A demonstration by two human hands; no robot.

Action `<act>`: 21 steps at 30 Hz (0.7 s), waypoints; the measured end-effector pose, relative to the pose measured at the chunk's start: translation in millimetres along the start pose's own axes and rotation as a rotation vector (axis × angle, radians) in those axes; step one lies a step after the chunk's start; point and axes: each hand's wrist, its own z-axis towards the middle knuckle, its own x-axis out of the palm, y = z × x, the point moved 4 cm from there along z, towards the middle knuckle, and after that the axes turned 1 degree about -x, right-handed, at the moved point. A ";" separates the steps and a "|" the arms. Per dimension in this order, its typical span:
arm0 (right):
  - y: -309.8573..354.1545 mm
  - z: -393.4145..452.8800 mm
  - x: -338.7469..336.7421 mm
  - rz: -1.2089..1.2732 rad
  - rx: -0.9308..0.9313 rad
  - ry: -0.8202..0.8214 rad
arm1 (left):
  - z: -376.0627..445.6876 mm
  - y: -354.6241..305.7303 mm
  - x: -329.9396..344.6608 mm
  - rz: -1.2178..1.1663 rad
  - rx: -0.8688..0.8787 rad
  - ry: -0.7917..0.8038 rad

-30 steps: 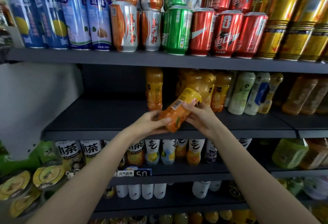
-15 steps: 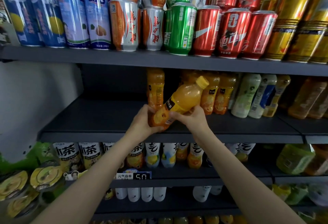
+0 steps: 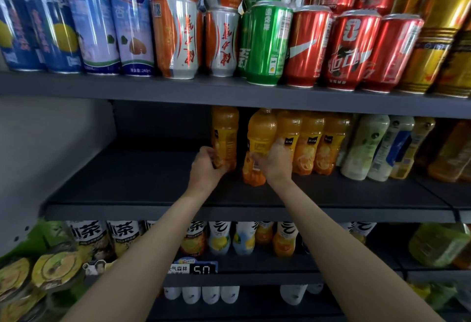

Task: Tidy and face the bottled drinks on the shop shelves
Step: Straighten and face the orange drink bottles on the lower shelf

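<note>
Left hand (image 3: pixel 206 166) grips a lone orange juice bottle (image 3: pixel 225 138); right hand (image 3: pixel 275 162) grips a second juice bottle (image 3: pixel 260 143) standing upright beside the juice row (image 3: pixel 313 143). Both stand on the dark middle shelf (image 3: pixel 153 186), probably so the labels can be turned forward.

Both my arms reach forward, nearly straight. My left hand (image 3: pixel 206 167) curls its fingers round a bottle; my right hand (image 3: pixel 275 163) wraps another, knuckles towards me.

Orange juice bottle (image 3: pixel 258 143) cap hid behind upper shelf (image 3: pixel 229 94); right hand (image 3: pixel 274 162) covered its lower label; frame edges cropped outer cans.
</note>
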 end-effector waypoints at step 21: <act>-23.6 34.7 59.5 -0.206 0.156 0.074 | 44.9 16.1 9.0 0.056 -0.139 0.024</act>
